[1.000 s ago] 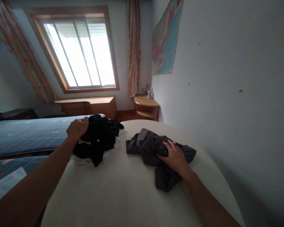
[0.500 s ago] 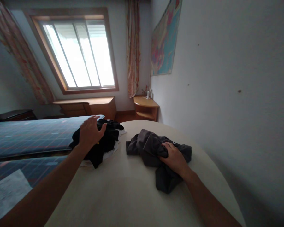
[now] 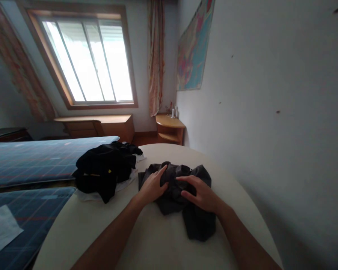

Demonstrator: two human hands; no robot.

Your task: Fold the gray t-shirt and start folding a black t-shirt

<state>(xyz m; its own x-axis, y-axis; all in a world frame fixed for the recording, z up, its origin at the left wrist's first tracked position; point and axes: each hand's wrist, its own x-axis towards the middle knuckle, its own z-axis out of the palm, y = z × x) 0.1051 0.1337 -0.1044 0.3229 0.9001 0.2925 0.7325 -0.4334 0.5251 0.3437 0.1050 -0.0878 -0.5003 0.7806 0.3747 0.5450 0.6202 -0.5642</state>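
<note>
A crumpled dark grey garment [image 3: 199,225] lies bunched on the cream round table [image 3: 149,240], with one section hanging toward me. Its exact kind cannot be made out among the folds. My left hand [image 3: 153,186] rests on the garment's left part, thumb and fingers spread. On the upper right part of the cloth is my right hand [image 3: 201,193], its fingers slightly bent and its thumb held apart. Neither hand visibly grips the fabric. Left of my left hand, a heap of black clothes [image 3: 104,161] sits at the table's edge, over some white cloth [image 3: 126,184].
Two blue plaid mattresses [image 3: 45,159] border the table on the left, with a sheet of paper [image 3: 2,228] on the nearer one. A white wall [image 3: 256,150] runs along the right. Beyond stand a corner shelf [image 3: 170,122] and a wooden desk [image 3: 112,119].
My left hand has come from above the black clothes rightward onto the grey garment. My right hand has shifted slightly left and loosened from the cloth. The garment's folds have changed shape.
</note>
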